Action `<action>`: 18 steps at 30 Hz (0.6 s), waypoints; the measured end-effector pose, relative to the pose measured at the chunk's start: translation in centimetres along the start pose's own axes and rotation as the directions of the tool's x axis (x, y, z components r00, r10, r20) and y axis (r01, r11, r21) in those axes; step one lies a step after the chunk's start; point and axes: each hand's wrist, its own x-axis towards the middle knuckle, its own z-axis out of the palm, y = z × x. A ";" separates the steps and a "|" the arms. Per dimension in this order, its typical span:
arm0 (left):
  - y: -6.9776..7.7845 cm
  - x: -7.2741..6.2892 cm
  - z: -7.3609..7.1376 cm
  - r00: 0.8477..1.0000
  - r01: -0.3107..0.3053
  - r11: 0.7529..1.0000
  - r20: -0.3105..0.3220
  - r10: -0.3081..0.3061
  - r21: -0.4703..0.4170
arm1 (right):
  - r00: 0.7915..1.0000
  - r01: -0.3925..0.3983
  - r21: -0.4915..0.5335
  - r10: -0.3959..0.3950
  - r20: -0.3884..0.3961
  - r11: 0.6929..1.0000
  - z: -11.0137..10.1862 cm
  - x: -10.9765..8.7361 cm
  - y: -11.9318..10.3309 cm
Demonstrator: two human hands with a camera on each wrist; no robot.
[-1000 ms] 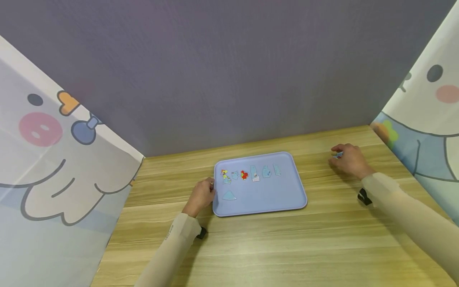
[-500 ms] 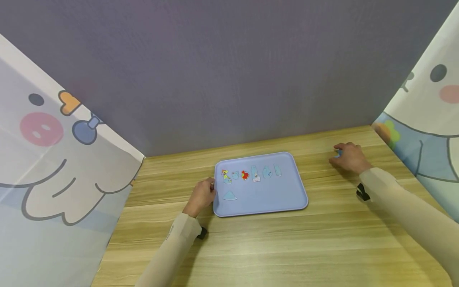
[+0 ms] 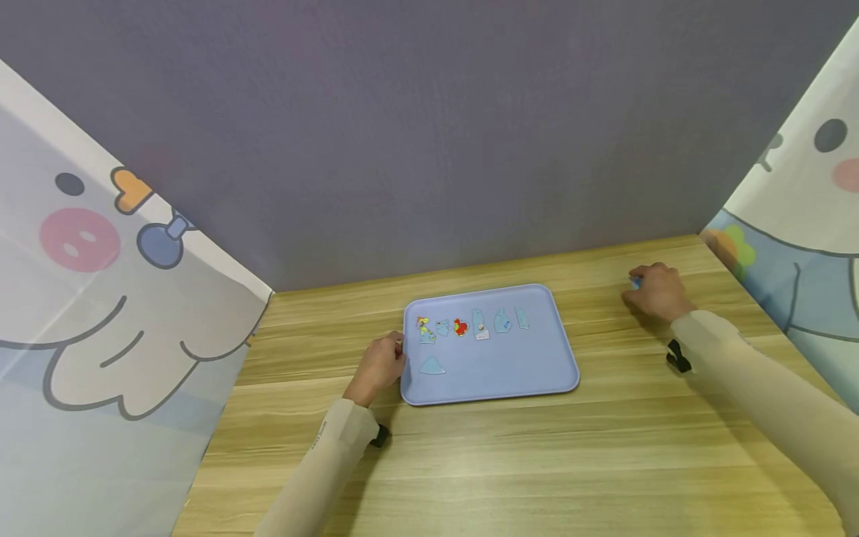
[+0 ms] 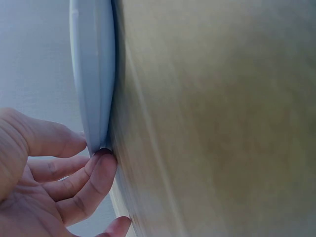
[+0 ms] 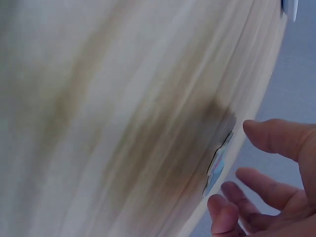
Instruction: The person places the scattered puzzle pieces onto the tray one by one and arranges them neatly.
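Note:
My left hand [image 3: 379, 363] pinches the left rim of a light blue tray [image 3: 496, 377]. In the left wrist view the thumb lies at the top of the tray's edge [image 4: 94, 74] and curled fingers reach its underside. Thin flat puzzle-like pieces lie on the tray: a yellow-and-blue one [image 3: 426, 331], a red one [image 3: 460, 327], a pale triangle [image 3: 432, 365] and several light blue ones. Over at the right, my right hand [image 3: 659, 292] hovers low with thumb and fingers spread around a small bluish piece [image 5: 217, 168], which lies on the table.
The wood-grain table [image 3: 510, 462] extends around the tray. A grey-purple partition [image 3: 429, 149] rises behind it, with cartoon-printed panels at the left [image 3: 134, 335] and right [image 3: 819, 298]. Part of a pale edge [image 5: 290, 9] shows at the top of the right wrist view.
My right hand has shifted slightly away and to the right over the table, and the red patch seen between its fingers no longer shows. The left hand keeps its grip on the tray.

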 end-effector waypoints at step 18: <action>-0.1 0.1 0.2 1.000 -0.002 1.000 -0.007 0.002 -0.004 | 0.998 -0.034 0.014 0.034 0.058 0.999 0.1 0.5 0.5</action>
